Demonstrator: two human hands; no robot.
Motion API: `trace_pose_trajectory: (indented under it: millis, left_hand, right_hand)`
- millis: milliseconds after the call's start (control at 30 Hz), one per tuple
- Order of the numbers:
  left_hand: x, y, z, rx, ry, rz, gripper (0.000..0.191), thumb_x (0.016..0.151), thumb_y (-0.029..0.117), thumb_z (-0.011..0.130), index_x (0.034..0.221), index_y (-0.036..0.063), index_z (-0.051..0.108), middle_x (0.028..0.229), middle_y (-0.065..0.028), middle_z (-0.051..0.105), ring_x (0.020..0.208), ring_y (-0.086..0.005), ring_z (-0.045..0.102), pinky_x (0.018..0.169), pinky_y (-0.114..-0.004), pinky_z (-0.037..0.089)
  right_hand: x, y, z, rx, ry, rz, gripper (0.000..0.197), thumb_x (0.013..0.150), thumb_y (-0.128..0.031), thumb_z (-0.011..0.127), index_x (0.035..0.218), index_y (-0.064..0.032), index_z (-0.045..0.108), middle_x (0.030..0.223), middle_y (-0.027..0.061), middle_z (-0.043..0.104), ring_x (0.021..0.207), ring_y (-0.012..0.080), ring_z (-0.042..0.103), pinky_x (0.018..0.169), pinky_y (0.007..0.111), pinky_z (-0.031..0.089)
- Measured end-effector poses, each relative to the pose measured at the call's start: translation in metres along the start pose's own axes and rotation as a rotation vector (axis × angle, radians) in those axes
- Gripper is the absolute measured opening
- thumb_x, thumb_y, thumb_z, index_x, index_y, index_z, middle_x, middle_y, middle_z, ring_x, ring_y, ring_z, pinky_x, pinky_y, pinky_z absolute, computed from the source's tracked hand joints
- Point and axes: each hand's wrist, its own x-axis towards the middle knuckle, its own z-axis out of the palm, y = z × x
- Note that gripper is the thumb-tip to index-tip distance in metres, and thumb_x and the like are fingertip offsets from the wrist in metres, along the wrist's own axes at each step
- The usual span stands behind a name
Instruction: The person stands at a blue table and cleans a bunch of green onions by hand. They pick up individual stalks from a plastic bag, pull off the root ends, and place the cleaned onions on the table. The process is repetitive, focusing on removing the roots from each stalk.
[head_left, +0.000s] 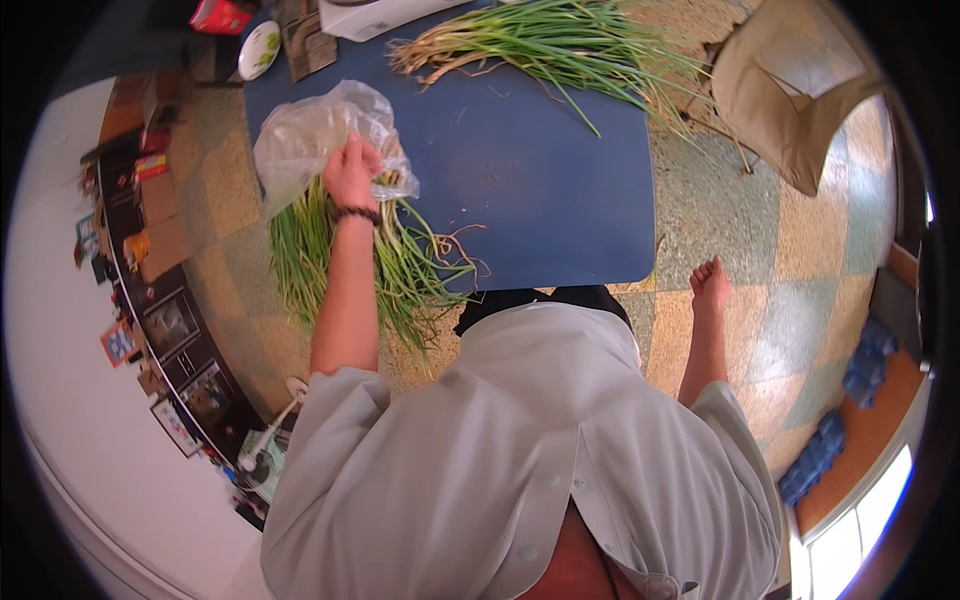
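Observation:
My left hand (351, 174), with a dark bead bracelet at the wrist, is at a clear plastic bag (300, 139) on the left of the blue table (555, 195); whether its fingers pinch the film is unclear. The bag covers the root ends of a pile of green onions (409, 277), whose leaves hang over the table's near left edge. Another bunch of green onions (540, 45) lies along the far side, roots to the left. Beyond the table's right corner, my right hand (711, 283) hangs over the floor, fingers curled, with nothing visible in it.
A white bowl with a green pattern (259, 50) and a white appliance (382, 16) stand at the far left. A tan folding chair (787, 112) is beyond the table's right side. Shelves with many items (169, 315) line the left wall. Soil crumbs dot the tabletop.

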Motion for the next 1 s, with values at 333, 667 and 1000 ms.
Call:
trace_pose_trajectory:
  millis: [333, 667, 1000]
  left_hand:
    - [-0.093, -0.081, -0.064, 1.256, 0.114, 0.538, 0.069, 0.086, 0.039, 0.085, 0.136, 0.0024, 0.055, 0.125, -0.0202, 0.064, 0.114, -0.0414, 0.059, 0.1, -0.051, 0.048]
    - [-0.07, -0.088, -0.048, 1.415, -0.082, 0.294, 0.053, 0.092, 0.039, 0.071, 0.124, -0.0017, 0.06, 0.118, -0.0245, 0.071, 0.117, -0.0405, 0.065, 0.098, -0.049, 0.056]
    - [-0.119, -0.038, -0.159, 1.046, -0.255, 0.162, 0.048, 0.1, 0.044, 0.067, 0.113, 0.0004, 0.055, 0.092, -0.0304, 0.072, 0.087, -0.0506, 0.071, 0.076, -0.056, 0.056]
  right_hand:
    - [-0.07, -0.035, 0.124, -0.262, -0.228, -0.245, 0.035, 0.102, -0.034, 0.073, 0.083, -0.0069, 0.061, 0.072, 0.0049, 0.061, 0.06, 0.0142, 0.059, 0.051, 0.028, 0.049]
    - [-0.149, -0.02, 0.151, -0.346, -0.327, -0.316, 0.033, 0.101, -0.033, 0.074, 0.081, -0.0086, 0.066, 0.072, 0.0034, 0.065, 0.059, 0.0132, 0.062, 0.053, 0.028, 0.051]
    - [-0.215, 0.019, 0.174, -0.378, -0.395, -0.329, 0.034, 0.101, -0.034, 0.073, 0.081, -0.0071, 0.067, 0.072, 0.0031, 0.065, 0.062, 0.0134, 0.063, 0.055, 0.028, 0.051]
